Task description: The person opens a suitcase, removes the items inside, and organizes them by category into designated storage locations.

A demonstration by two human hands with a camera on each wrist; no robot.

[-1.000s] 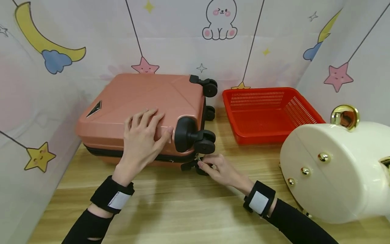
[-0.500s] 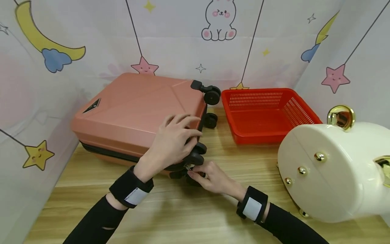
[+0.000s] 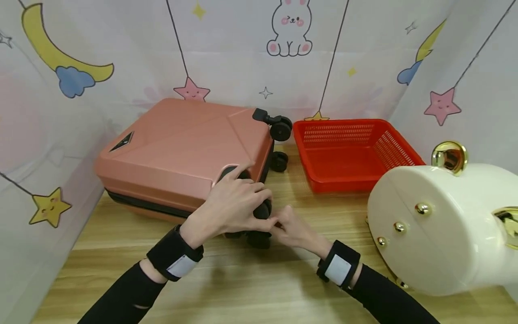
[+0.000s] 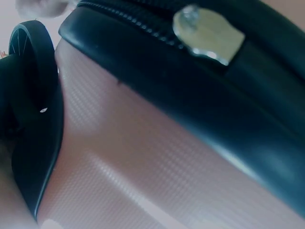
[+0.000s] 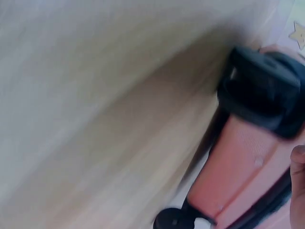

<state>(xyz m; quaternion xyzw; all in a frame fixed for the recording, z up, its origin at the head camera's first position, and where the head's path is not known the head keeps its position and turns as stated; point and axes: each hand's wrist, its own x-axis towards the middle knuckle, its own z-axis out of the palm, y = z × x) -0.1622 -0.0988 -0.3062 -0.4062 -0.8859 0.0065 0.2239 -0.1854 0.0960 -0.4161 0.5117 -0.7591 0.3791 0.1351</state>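
A pink hard-shell suitcase (image 3: 182, 144) lies flat on the wooden table, its black wheels facing right. My left hand (image 3: 232, 200) grips its near right corner, fingers bent over the caster wheel (image 3: 263, 209) and thumb reaching across to my right fingertips. Low beside that wheel, my right hand (image 3: 295, 227) pinches with thumb and forefinger at the zipper's end; the pull between them is hidden by the fingers. The left wrist view shows the black zipper band (image 4: 157, 90) with a metal piece (image 4: 209, 36) on it. A wheel (image 5: 262, 90) fills the right wrist view's upper right.
Behind and to the right stands a red plastic basket (image 3: 336, 185) with slotted sides. A cream-white rounded case (image 3: 425, 234) with gold studs lies at the right. A patterned cloth backdrop (image 3: 234, 67) rises behind the suitcase.
My left hand has slid right from the suitcase's lid to its wheel corner, its thumb now meeting my right hand. The suitcase's near right corner has turned toward me. My right hand stays low there.
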